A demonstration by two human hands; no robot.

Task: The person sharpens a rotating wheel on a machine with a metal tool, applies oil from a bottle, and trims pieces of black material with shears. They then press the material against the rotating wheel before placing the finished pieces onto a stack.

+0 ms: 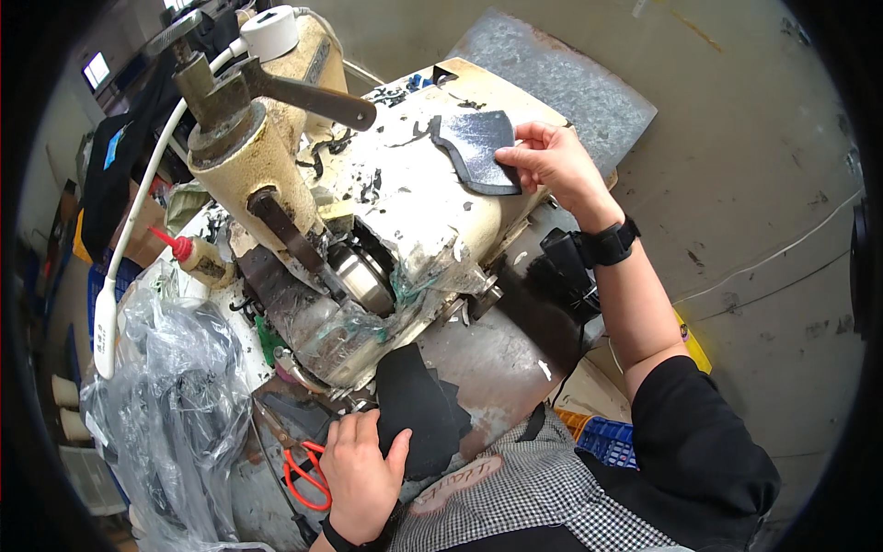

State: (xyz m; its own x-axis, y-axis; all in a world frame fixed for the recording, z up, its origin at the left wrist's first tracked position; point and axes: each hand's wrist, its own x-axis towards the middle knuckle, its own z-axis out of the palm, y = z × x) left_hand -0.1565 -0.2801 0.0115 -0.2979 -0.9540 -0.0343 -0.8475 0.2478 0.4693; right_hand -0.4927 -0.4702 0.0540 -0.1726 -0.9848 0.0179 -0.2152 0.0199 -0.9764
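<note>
Over the cream machine's worktop at upper right, my right hand pinches the edge of a curved black sheet piece, perhaps leather, with thumb and fingers. The piece has a shiny face and a notched left side. My left hand rests at the lower middle, fingers stretched out and thumb apart. It lies beside a fanned stack of similar matte black pieces, its thumb at the stack's left edge. Between the hands stands the cream machine, with a shiny metal drum in its opening.
Black offcuts litter the machine top. Red-handled scissors lie left of my left hand, near a clear plastic bag. A red-tipped bottle and a white lamp arm stand left. A metal lever juts overhead.
</note>
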